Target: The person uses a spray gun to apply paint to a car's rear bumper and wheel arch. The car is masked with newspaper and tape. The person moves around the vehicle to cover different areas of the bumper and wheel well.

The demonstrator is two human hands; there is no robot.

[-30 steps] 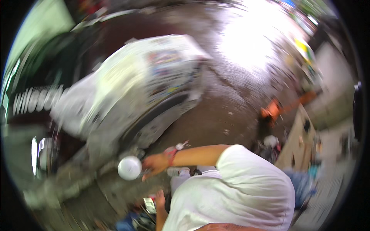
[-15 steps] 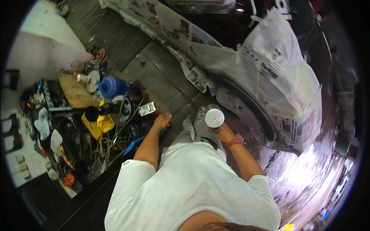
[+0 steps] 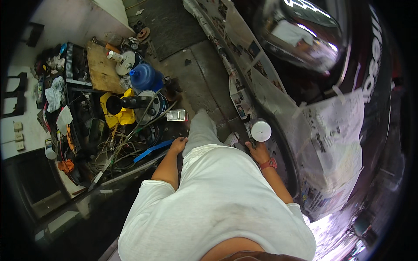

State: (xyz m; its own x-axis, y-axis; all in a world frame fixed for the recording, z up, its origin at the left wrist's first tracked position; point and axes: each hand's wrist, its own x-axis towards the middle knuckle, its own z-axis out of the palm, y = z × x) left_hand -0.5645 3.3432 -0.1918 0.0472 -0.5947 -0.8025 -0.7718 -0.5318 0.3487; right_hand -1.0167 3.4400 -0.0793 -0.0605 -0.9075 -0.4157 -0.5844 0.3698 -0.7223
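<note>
My right hand [image 3: 260, 152], with a red watch on its wrist, is wrapped around a paint spray gun [image 3: 249, 129]. The gun's round cup with a pale lid [image 3: 261, 131] stands above the hand, beside the masked wheel arch. Most of the gun's body is hidden under the cup and fingers. My left hand [image 3: 179, 144] hangs by my left thigh, its fingers loosely bent and a little apart, with nothing visible in them. Just beyond it is a silver rectangular tin [image 3: 176, 115]. On the right stands a dark car covered with taped newspaper and plastic sheet [image 3: 322, 139].
To the left is a cluttered bench [image 3: 78, 82] with a blue water jug [image 3: 146, 78], yellow cloth [image 3: 124, 111], a wooden board [image 3: 103, 69] and tangled hoses [image 3: 117, 150]. A blue strip [image 3: 152, 151] sticks out near my left hand. Grey floor [image 3: 191, 82] runs between bench and car.
My body has moved forward along the car, and the view has turned. My right hand carries the spray gun closer to the wheel arch. My left hand has drawn in beside my thigh.
</note>
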